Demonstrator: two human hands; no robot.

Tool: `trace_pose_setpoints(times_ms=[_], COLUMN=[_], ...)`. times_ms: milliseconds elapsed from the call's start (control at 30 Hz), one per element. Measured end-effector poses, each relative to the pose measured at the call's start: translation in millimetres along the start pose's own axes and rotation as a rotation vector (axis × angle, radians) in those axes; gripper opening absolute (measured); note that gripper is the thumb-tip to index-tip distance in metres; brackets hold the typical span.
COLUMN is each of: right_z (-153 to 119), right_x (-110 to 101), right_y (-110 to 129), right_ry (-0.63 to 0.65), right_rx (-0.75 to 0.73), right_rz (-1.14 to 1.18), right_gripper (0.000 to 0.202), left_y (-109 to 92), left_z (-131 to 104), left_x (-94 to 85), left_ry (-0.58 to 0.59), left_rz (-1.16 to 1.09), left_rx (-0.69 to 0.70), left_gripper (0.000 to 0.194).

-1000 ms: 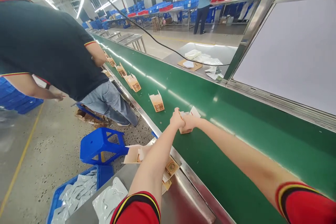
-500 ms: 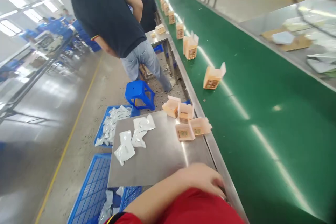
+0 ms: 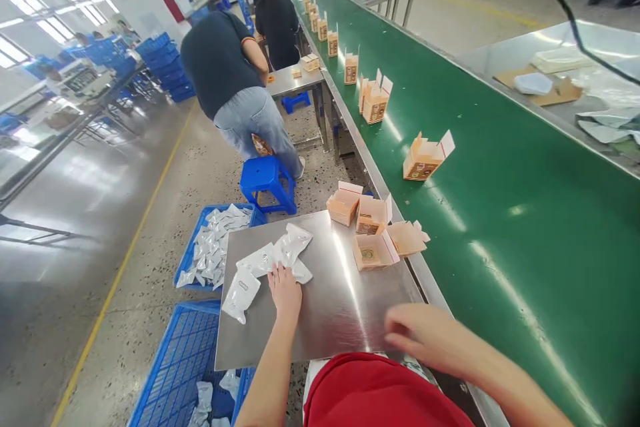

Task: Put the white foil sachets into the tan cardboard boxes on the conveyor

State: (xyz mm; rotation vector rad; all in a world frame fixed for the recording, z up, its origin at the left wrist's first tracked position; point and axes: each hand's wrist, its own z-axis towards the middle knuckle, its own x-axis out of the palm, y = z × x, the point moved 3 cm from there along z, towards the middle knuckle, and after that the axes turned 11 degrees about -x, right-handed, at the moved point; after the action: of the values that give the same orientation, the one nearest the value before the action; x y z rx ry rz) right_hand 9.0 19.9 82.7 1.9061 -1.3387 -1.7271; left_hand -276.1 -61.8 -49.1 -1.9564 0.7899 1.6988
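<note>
My left hand (image 3: 285,288) rests on the white sealed pouches (image 3: 257,259) at the left of the metal table, fingertips on a pouch, fingers stretched out and slightly apart. Another white pouch (image 3: 242,292) lies to its left. Over the table's front right edge, beside the conveyor, my right hand (image 3: 425,332) is a little blurred; a gap shows between thumb and fingers, with nothing visible in it. Ahead of it several open orange-and-white cartons stand at the table's right edge, among them a carton (image 3: 369,255) with its flap up.
Along the right runs a green conveyor belt (image 3: 500,213) carrying a row of cartons, the nearest carton (image 3: 423,159) upright. Left of the metal table (image 3: 330,320) are a blue crate (image 3: 180,260) of pouches and a blue basket (image 3: 165,360). Beyond are a blue stool (image 3: 267,177) and a bending co-worker (image 3: 225,67).
My left hand has moved from the table's right edge to the pouches, which have shifted. My right hand has come into view. The co-worker, upright before, now bends over.
</note>
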Motion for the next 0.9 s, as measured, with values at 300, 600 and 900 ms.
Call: trace_pose_setpoints(times_ms=[300, 600, 900], right_z=[73, -82, -14], right_x=[49, -38, -208], right_y=[23, -59, -131], right_ry=[-0.320, -0.756, -1.297], right_rx=[-0.209, 0.293, 0.579], right_rz=[0.312, 0.134, -0.730], right_gripper=[0.040, 0.028, 0.034], left_y=[-28, -103, -189], left_z=[-73, -44, -111], left_x=[-51.8, -100.0, -122.0], left_ry=[0.573, 0.534, 0.229], left_rz=[-0.683, -1.037, -1.022], left_rx=[0.167, 0.195, 0.807], left_gripper=[0.044, 0.034, 0.020])
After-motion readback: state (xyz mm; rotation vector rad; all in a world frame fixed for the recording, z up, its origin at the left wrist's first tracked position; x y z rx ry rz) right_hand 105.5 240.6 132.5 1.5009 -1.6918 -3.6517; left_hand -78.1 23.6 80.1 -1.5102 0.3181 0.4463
